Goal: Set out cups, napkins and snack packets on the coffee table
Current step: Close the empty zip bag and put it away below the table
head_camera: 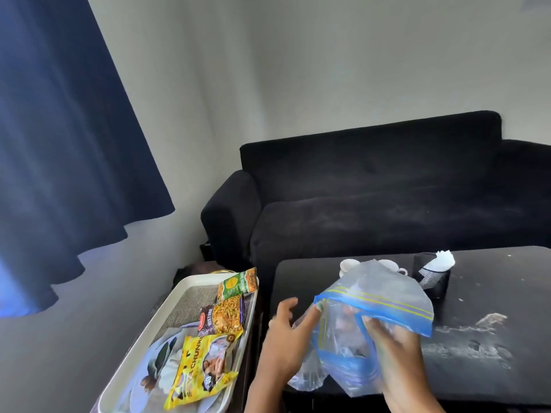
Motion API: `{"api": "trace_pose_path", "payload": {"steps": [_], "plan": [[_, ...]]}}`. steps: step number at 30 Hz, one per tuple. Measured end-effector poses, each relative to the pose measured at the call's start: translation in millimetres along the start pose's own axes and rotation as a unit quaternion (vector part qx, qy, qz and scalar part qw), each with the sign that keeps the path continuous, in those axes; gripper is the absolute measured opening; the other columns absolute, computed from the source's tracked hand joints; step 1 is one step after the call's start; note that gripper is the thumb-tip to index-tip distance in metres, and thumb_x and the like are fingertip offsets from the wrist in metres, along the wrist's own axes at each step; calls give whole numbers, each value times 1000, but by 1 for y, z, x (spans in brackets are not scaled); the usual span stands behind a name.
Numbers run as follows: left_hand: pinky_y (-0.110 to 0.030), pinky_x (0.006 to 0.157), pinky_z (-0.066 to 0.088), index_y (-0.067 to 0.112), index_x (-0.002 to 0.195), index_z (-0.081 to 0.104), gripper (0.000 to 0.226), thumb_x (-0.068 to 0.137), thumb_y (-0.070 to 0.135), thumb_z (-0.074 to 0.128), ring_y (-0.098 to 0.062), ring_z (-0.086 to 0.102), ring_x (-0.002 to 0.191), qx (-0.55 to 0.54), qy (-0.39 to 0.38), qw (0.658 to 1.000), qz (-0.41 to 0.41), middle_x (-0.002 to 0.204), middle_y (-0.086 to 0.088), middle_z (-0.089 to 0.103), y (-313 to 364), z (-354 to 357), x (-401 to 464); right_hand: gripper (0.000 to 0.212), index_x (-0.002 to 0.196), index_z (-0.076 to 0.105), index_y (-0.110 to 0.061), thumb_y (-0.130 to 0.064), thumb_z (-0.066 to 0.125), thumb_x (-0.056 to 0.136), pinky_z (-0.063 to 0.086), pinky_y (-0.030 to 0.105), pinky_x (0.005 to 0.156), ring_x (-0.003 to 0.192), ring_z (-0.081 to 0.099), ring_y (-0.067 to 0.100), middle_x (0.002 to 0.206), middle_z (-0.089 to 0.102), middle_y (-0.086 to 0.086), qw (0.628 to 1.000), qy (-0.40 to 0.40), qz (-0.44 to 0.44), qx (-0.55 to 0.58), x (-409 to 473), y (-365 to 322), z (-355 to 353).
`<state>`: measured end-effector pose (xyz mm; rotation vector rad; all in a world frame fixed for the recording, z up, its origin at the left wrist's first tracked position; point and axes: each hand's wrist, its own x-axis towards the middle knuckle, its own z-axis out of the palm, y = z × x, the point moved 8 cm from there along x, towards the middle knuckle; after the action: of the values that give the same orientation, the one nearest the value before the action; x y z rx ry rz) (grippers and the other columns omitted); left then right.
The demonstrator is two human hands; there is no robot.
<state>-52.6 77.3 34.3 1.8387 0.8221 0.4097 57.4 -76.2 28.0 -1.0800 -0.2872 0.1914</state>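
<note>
The black sofa (372, 186) sits far behind, and in front of it the dark coffee table (492, 368) already carries two white cups (348, 265) at its far side with a dark holder (432, 275) of white napkins (441, 259) just to their right. To the left, beside the table, a white tray (140, 347) holds three snack packets, none yet on the table. Near the table's front edge the person has a clear zip bag (387, 293) with a blue-and-yellow seal raised up; its contents are too blurred for me to name. The right hand (396, 344) has its fingers curled over the blue edge, gripping it, while the left hand (286, 338) is spread loose, fingertips just touching the bag's left side and clasping nothing. I'd say the step is opening or emptying the bag: best to keep it low over the table, pinch each lip of the seal and pull evenly so nothing spills toward the cups. For writing, the yellow packet (202, 371) nearest reads "CHUNK" in part, the dark packet (223, 317) behind it says "MIXTURE", and the green packet (237, 284) farthest has lettering too small to read.
</note>
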Motion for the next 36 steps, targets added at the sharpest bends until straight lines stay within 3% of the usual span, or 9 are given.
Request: {"api": "trace_pose_path", "payload": {"steps": [4, 10, 14, 18, 20, 22, 24, 29, 36], "plan": [[-40, 105, 43, 24, 119, 63, 48, 90, 59, 47, -13, 63, 113, -173, -161, 970, -59, 122, 1, 66, -1, 33, -9, 43, 125, 50, 2, 16, 50, 83, 48, 34, 95, 112, 58, 24, 118, 62, 17, 999, -37, 8, -17, 4, 1, 10], [-32, 85, 55, 22, 108, 71, 26, 84, 33, 69, -20, 68, 104, -296, -147, 943, 27, 111, -7, 72, 16, 29, -2, 45, 122, 51, 10, 20, 57, 79, 48, 16, 73, 116, 52, 32, 124, 56, 25, 992, -28, 90, -80, 3, 23, 14], [-21, 61, 53, 13, 89, 74, 17, 86, -1, 65, -15, 71, 75, -279, -11, 959, 56, 86, -12, 75, 14, 7, 3, 39, 108, 55, 10, 26, 58, 73, 47, 18, 56, 81, 59, 19, 98, 61, 21, 992, 17, 97, -76, -2, 13, 9], [-37, 71, 52, 13, 92, 70, 15, 87, 1, 63, -22, 68, 75, -216, 160, 962, 48, 80, -10, 73, 0, -37, 2, 52, 117, 46, 3, 24, 60, 72, 44, 31, 68, 72, 51, 27, 107, 56, 30, 985, 103, 103, -90, -4, 1, -10], [-37, 75, 50, 18, 100, 68, 15, 87, 12, 64, -21, 65, 83, -146, 231, 961, 34, 89, -6, 71, -8, -54, 1, 54, 116, 46, -3, 26, 58, 71, 47, 19, 61, 68, 55, 22, 115, 54, 30, 987, 109, 37, -116, -2, -19, -13], [-33, 76, 50, 28, 105, 65, 19, 88, 19, 63, -17, 63, 87, -94, 255, 962, 29, 94, 1, 69, -8, -60, -3, 61, 115, 47, -16, 24, 61, 71, 47, 11, 65, 81, 60, 16, 126, 50, 19, 988, 45, -29, -146, -2, -32, -1], [-31, 71, 51, 38, 94, 64, 19, 87, 20, 64, -9, 62, 80, -86, 244, 965, 38, 87, 10, 67, -2, -56, -6, 73, 119, 45, -34, 16, 68, 71, 46, 29, 90, 111, 52, 16, 135, 41, -7, 976, -55, -72, -199, -5, -35, 19], [-19, 63, 50, 19, 75, 71, 18, 84, 6, 61, -7, 65, 68, -158, 125, 976, 85, 74, 0, 72, 17, -32, -7, 101, 136, 5, -52, -19, 77, 73, 9, 20, 111, 133, -11, -19, 152, -5, -23, 887, -293, -85, -345, -21, -17, 67], [-24, 64, 47, -1, 77, 63, 29, 69, 27, 66, -15, 59, 72, -231, -2, 965, 121, 71, -6, 61, 28, -12, -7, 94, 123, 18, -64, -17, 79, 69, 34, 5, 89, 116, 39, -18, 127, 38, -36, 890, -293, -18, -349, -17, 12, 78]]}}
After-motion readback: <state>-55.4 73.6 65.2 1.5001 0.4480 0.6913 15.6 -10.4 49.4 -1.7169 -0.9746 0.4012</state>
